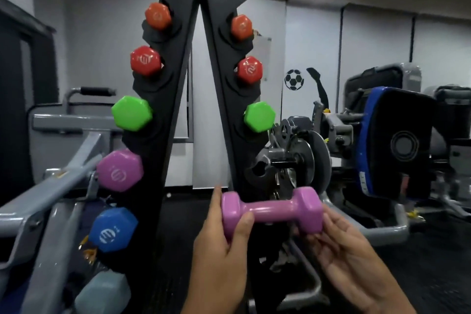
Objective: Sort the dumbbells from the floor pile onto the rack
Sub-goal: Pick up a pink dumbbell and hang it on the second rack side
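Observation:
A purple dumbbell (271, 211) lies level in both hands, low in front of the black A-frame rack (178, 84). My left hand (219, 250) wraps its left head, thumb over the front. My right hand (346, 255) cups the right head from below. The rack's left upright carries orange (158, 16), red (145, 60), green (132, 112), purple (119, 170) and blue (113, 229) dumbbells, with a pale grey-blue one (103, 293) at the bottom. The right upright holds orange (241, 27), red (249, 70) and green (259, 117) ones; the cradle (258, 172) below them is bare.
Grey machine frames (58, 186) crowd the left of the rack. Metal weight plates on a peg (305, 158) sit just right of the rack. A blue-edged black pad (397, 145) and more gym machines stand further right. The floor is dark.

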`<state>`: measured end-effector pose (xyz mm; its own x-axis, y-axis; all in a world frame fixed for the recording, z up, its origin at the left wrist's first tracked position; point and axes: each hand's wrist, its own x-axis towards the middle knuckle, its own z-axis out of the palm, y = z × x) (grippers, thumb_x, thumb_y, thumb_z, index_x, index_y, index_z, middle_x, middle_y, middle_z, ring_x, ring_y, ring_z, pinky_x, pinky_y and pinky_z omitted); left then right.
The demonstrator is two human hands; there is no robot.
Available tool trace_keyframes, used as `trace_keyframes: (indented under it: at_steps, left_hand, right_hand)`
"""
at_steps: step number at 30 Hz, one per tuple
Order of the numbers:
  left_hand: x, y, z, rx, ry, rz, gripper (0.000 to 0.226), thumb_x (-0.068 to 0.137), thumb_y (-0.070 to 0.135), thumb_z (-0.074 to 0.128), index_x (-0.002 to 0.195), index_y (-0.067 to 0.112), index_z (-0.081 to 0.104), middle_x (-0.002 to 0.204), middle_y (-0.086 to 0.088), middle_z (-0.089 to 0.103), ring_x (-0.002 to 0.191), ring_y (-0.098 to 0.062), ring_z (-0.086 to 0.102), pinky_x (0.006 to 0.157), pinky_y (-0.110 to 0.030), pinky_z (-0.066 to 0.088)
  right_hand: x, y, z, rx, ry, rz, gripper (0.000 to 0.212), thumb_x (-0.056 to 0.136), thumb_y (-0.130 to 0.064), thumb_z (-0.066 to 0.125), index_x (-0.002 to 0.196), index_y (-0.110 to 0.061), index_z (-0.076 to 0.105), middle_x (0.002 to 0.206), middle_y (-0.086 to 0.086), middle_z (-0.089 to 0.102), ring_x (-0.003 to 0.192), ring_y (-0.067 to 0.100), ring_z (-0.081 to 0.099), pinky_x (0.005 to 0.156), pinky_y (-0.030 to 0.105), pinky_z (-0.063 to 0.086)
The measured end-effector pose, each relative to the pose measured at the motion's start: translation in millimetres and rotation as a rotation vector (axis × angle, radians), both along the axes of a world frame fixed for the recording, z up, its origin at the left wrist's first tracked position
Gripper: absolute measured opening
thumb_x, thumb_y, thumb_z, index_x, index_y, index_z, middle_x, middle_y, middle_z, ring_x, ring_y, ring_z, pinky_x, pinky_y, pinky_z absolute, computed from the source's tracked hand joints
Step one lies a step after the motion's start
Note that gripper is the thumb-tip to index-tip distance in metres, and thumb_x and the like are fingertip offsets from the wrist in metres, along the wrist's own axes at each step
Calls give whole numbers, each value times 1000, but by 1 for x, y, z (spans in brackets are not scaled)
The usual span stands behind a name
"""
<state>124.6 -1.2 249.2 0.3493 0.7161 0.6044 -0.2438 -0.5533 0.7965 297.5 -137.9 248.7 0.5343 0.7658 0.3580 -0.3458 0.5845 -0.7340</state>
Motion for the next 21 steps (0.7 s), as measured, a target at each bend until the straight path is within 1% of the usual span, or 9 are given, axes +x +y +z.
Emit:
trace_keyframes:
  at_steps: [2,3,5,9,11,14,16,18,21]
  left_hand:
    - [9,3,23,30,-49,-12,79,84,51,65,157,38,36,111,52,55,110,36,43,86,10,29]
    - [14,4,31,35,-54,-24,78,85,49,65,157,35,38,106,57,54,109,36,45,86,10,29]
    - [23,5,38,49,-69,-22,83,83,53,64,158,31,39,107,63,49,111,33,46,87,9,30]
    - [37,-1,39,61,-90,25,86,80,54,62,159,31,38,105,63,49,108,34,48,87,8,31]
    - [42,-3,37,84,-86,59,85,81,53,61,159,31,37,103,58,54,105,35,47,85,8,31]
    - [47,-3,34,139,-68,108,83,85,55,60,160,32,34,113,47,49,106,35,46,86,9,30]
    - [48,-2,33,150,-53,126,80,89,52,60,161,33,32,110,46,49,102,37,45,84,9,30]
    - [47,-2,30,139,-47,125,77,91,47,63,160,33,32,98,51,53,98,37,47,85,7,33]
    - [41,-4,25,142,-39,102,77,91,42,64,160,30,32,91,63,48,90,37,48,85,4,38]
  right_hand:
    - [-4,6,16,130,1,-52,46,84,-14,80,128,-6,73,128,20,72,89,28,79,81,25,61]
    - [-8,9,23,162,-19,-100,38,91,-12,66,128,-7,73,127,17,73,88,27,79,79,23,61]
    - [-13,16,29,184,-40,-227,39,96,-14,55,132,-10,69,125,14,75,91,27,78,80,22,62]
    - [-15,31,34,134,-114,-496,34,101,-25,54,131,-20,71,120,4,78,104,24,77,86,24,62]
    - [-15,38,30,63,-227,-581,40,101,-33,57,139,-27,65,121,-3,78,108,20,76,93,30,61]
    - [-15,48,16,-80,-442,-753,56,102,-29,64,155,-39,47,110,6,75,98,21,74,84,31,62]
    - [-17,53,9,-134,-518,-837,63,100,-29,67,156,-43,42,95,0,76,85,10,72,74,15,55]
    - [-18,53,8,-167,-559,-938,61,98,-33,70,155,-40,46,83,-7,72,72,5,68,68,10,50]
    - [-16,54,10,-152,-561,-1035,50,97,-40,71,144,-38,57,89,-15,71,72,10,68,68,17,54]
